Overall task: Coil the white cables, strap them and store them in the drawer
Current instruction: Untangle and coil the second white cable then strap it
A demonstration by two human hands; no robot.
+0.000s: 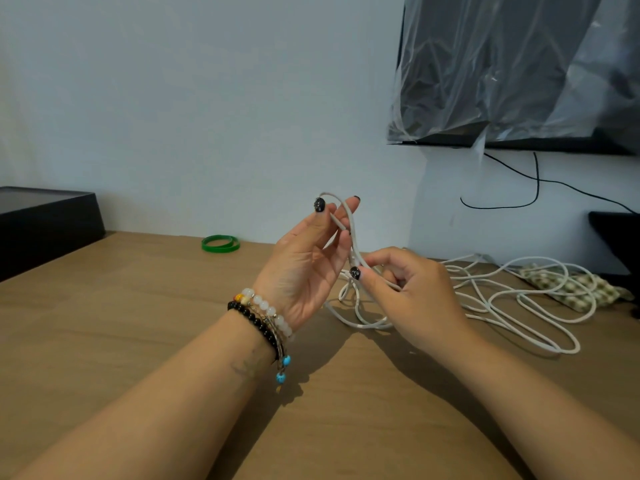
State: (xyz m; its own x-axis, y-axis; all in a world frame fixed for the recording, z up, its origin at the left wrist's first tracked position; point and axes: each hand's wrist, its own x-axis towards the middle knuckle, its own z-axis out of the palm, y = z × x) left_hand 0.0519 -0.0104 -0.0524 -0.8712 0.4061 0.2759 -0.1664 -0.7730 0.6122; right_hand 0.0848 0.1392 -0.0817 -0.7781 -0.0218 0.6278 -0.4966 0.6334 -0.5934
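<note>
A long white cable [512, 299] lies in loose loops on the wooden table [138, 323], right of centre. My left hand [308, 261] is raised upright, and a loop of the cable passes over its fingertips, with the thumb pressing a strand against the fingers. Just to its right and lower, my right hand [412, 296] pinches the same cable between thumb and forefinger, close to the left palm. Green rubber bands [220, 243] lie flat on the table near the wall, left of both hands.
A black box [45, 223] stands at the table's left edge. A wall-mounted screen under clear plastic [512, 71] hangs at the upper right, with black wires below it. A patterned cloth [571, 289] lies under the cable loops; a dark object [616, 244] sits at far right.
</note>
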